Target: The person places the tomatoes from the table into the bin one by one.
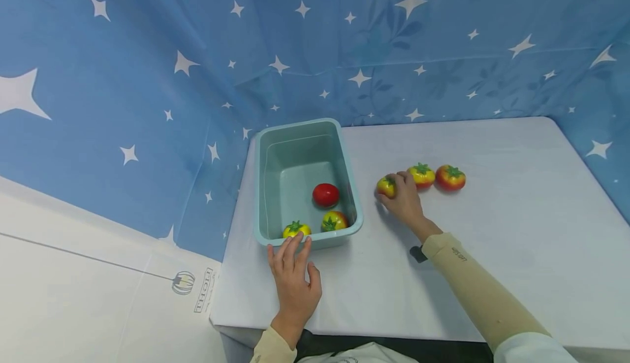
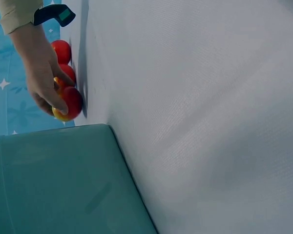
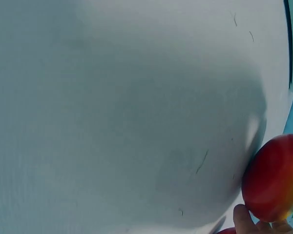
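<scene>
My right hand (image 1: 404, 203) grips a red-and-yellow toy tomato (image 1: 386, 187) on the white table, the leftmost of a row of three. In the left wrist view its thumb and fingers curl round that tomato (image 2: 72, 103); the right wrist view shows fingertips beside its red side (image 3: 269, 180). Close on the right are a yellow-and-red tomato (image 1: 421, 176) and a redder one (image 1: 450, 178). My left hand (image 1: 295, 281) has its fingers spread, fingertips at the near rim of a blue-green bin (image 1: 348, 188). Inside lie a red tomato (image 1: 325, 194) and two with green tops (image 1: 334, 221).
The bin stands at the table's left side, near the back. A blue curtain with white stars (image 1: 359, 78) hangs behind and to the left. White cloth covers the table (image 1: 517, 232), and a pale printed panel (image 1: 98, 286) is at the lower left.
</scene>
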### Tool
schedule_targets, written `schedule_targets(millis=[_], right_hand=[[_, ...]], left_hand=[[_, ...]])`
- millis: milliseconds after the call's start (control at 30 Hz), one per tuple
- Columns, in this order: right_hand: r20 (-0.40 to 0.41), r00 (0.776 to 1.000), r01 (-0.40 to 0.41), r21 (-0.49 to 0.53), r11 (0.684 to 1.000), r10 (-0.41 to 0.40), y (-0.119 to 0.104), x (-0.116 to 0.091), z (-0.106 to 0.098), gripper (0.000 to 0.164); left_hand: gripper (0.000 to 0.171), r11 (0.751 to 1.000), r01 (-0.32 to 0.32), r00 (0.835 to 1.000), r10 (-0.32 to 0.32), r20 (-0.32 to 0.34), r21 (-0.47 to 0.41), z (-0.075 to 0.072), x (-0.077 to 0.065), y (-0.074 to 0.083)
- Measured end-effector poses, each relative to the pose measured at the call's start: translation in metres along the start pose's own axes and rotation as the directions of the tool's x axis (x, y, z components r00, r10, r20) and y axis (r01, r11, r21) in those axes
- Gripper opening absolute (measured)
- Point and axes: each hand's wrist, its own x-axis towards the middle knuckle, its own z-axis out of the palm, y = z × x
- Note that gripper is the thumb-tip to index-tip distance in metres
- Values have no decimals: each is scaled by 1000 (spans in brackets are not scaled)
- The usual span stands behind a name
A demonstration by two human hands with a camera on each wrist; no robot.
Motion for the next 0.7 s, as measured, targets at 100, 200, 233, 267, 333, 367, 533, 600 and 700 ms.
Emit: schedule_targets(millis=[100,200,233,267,333,367,533,600,700], right_hand=[[-10,1000,7,7,1000,-7,0,-2,0,56],[-20,1000,1,8,1000,-1,1,-4,0,55],[-20,1000,-5,9,1000,5,1,-4,0,57],[-21,1000,-14,10,1000,14,1,-5,-1,59],[-18,999,-31,12,999,31,2,-6,-2,64],[-16,999,-42,14,999,42,2,-7,-2,68],[1,998,-64,23,998,64,3,-9,-4,77],[13,998,-69,30,997,68,2,-10,-5,77],[13,999,-48,52,997,47,-5,-10,-9,74]], left_hand=[[46,1000,0,1000,0,-1,-3,0,0,1],[47,1000,-1,1000,1,-1,-5,0,0,1],[47,1000,0,1000,0,-1,-5,0,-1,1],[47,1000,0,1000,0,0,-5,0,-1,1],[47,1000,0,1000,0,-1,-4,0,-1,1],[47,1000,-1,1000,1,-2,-3,0,-1,1],[47,1000,1,1000,-1,-3,2,1,-2,0],[47,1000,3,1000,-3,1,4,1,-2,0],[47,1000,3,1000,-3,3,9,-1,-1,1]])
